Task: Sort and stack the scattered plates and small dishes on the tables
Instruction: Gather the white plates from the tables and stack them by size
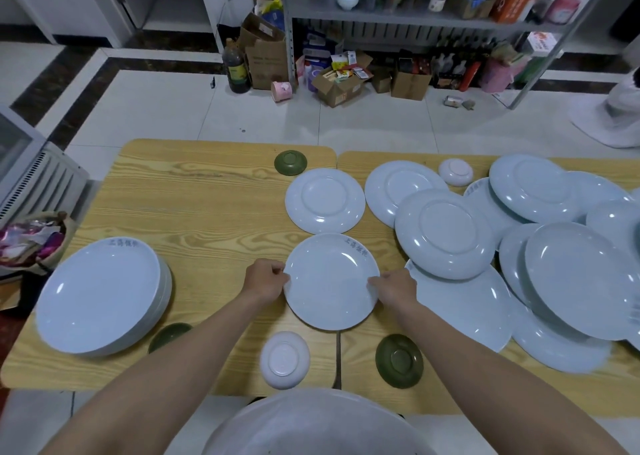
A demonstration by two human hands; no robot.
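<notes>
left hand (265,281), right hand (394,290): fingers (277,270) pinch plate (330,281) | green dish (169,335) half under stack (100,295) | pile (571,274) cropped

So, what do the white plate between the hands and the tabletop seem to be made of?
White plate: probably glazed ceramic or porcelain; glossy, with sharp light reflections and printed characters at the rim; melamine is possible. Tabletop: wood-grain surface, light yellow, smooth; likely laminate or veneer, cannot tell from solid wood.
</notes>
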